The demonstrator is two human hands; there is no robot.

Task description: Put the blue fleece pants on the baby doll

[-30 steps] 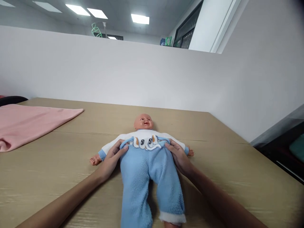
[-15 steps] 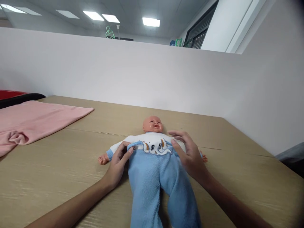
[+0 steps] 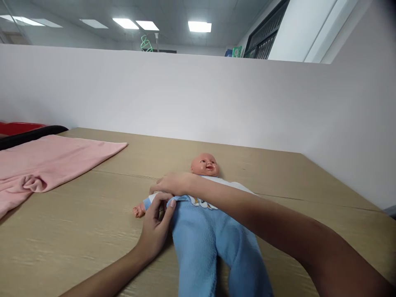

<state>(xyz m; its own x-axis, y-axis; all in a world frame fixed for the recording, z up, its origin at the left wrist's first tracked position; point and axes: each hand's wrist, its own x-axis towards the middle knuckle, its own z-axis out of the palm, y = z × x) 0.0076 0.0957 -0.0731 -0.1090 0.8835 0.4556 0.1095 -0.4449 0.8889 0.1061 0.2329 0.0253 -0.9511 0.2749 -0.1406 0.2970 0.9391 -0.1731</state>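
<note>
A baby doll (image 3: 204,164) lies face up on the wooden table (image 3: 77,214), its head away from me. It wears a white top and fluffy light-blue trousers (image 3: 201,239). My left hand (image 3: 156,227) pinches the trousers' waistband at the doll's left-hand side, fingers closed on the cloth. My right hand (image 3: 173,185) has crossed over the doll's chest and rests on its upper arm and shoulder just above my left hand. Its fingers are curled down onto the sleeve; whether they grip it is hidden. The right forearm covers much of the doll's chest.
A pink cloth (image 3: 46,163) lies spread on the table's far left. Behind it are a black edge and something red (image 3: 18,128). A white partition wall (image 3: 185,95) runs along the table's back and right sides.
My right hand left the right side of the waistband and swung across the doll's chest to its other shoulder. My left hand stayed on the waistband. The view shifted slightly left.
</note>
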